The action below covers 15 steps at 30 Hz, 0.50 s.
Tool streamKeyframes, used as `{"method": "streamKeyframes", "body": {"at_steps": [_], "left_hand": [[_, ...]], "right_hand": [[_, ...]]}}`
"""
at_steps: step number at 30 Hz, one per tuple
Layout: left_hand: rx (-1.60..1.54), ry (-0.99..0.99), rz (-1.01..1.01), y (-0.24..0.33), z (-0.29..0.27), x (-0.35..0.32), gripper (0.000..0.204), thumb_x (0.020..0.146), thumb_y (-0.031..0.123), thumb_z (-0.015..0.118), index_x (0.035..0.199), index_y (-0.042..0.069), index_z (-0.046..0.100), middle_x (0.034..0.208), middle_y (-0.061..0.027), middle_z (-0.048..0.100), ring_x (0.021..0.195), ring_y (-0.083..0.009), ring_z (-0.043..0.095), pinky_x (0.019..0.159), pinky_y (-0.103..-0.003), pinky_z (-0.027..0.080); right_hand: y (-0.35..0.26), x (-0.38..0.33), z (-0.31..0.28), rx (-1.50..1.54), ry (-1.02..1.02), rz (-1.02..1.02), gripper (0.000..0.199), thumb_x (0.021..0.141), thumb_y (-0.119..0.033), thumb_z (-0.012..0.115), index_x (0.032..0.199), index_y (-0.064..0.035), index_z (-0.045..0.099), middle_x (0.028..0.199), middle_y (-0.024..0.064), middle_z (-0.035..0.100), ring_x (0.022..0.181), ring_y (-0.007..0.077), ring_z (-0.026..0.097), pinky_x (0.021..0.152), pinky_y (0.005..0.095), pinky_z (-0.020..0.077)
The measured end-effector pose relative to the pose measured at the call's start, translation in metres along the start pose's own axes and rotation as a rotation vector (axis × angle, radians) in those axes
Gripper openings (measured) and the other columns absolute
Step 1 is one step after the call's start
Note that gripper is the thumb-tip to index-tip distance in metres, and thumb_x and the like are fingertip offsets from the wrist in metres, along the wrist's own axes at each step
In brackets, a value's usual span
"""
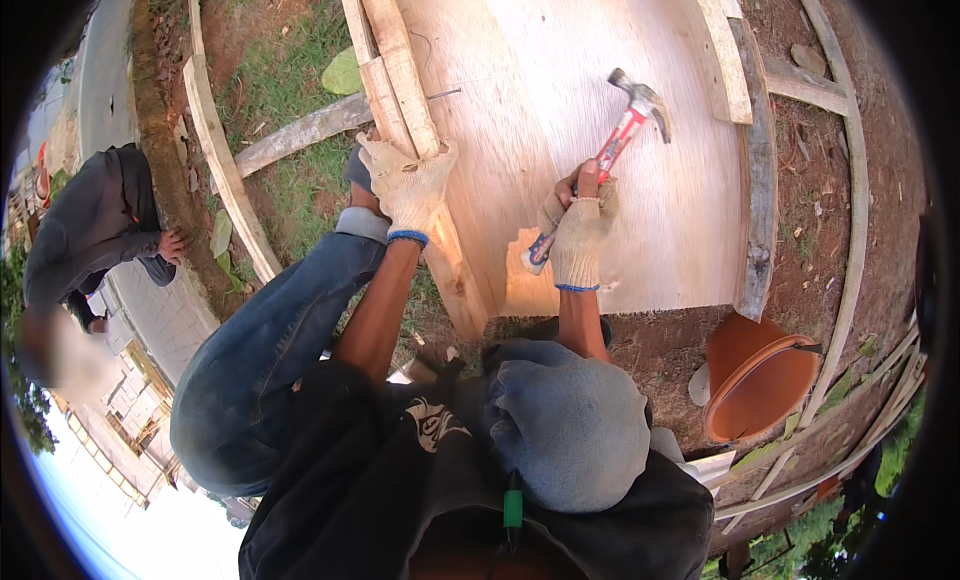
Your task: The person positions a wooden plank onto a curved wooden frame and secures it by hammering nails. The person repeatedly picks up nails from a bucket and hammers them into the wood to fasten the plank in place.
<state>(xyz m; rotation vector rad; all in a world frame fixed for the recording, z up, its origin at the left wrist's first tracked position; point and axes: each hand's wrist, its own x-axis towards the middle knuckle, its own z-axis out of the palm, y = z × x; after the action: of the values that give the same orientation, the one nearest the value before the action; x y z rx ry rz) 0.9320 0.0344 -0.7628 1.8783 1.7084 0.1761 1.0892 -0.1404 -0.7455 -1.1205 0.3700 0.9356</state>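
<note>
My left hand (408, 188), in a cream knit glove with a blue cuff, is closed round a wooden batten (400, 65) along the left edge of a pale plywood sheet (560, 40). Just beyond that hand, a nail (445, 94) sticks out sideways from the batten over the sheet. In the matching glove, my right hand (582, 230) grips a claw hammer (622, 140) by its red handle. Its metal head points away from me, raised above the plywood. Below my left hand, another length of wood (458, 270) continues along the sheet's edge toward me.
An orange-brown bucket (750, 375) lies tilted on the soil at right. Boards (758, 180) run along the plywood's right edge. Long timber rails (225, 170) flank both sides. At far left, another person (100, 220) bends over beside a paved strip.
</note>
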Motion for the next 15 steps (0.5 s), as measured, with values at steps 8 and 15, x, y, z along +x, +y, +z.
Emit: {"method": "streamKeyframes", "body": {"at_steps": [8,15], "left_hand": [[0.216,0.242,0.109,0.001,0.021,0.006,0.104,0.072,0.048,0.089,0.144,-0.01,0.044,0.134,-0.0248,0.064,0.122,-0.0378,0.065,0.111,-0.044,0.048],[0.286,0.141,0.147,-0.01,0.022,-0.001,0.088,0.08,0.041,0.084,0.147,-0.002,0.046,0.133,-0.0174,0.068,0.123,-0.0297,0.065,0.11,-0.044,0.047]], "right_hand": [[0.01,-0.005,0.016,-0.329,-0.109,0.076,0.039,0.11,-0.043,0.06,0.085,-0.0151,0.047,0.059,-0.0029,0.044,0.042,0.0073,0.041,0.037,0.0284,0.0329],[0.008,0.002,0.014,-0.002,0.088,-0.05,0.039,0.109,-0.044,0.061,0.085,-0.0155,0.049,0.065,-0.0021,0.048,0.044,0.008,0.04,0.039,0.0284,0.0328]]}}
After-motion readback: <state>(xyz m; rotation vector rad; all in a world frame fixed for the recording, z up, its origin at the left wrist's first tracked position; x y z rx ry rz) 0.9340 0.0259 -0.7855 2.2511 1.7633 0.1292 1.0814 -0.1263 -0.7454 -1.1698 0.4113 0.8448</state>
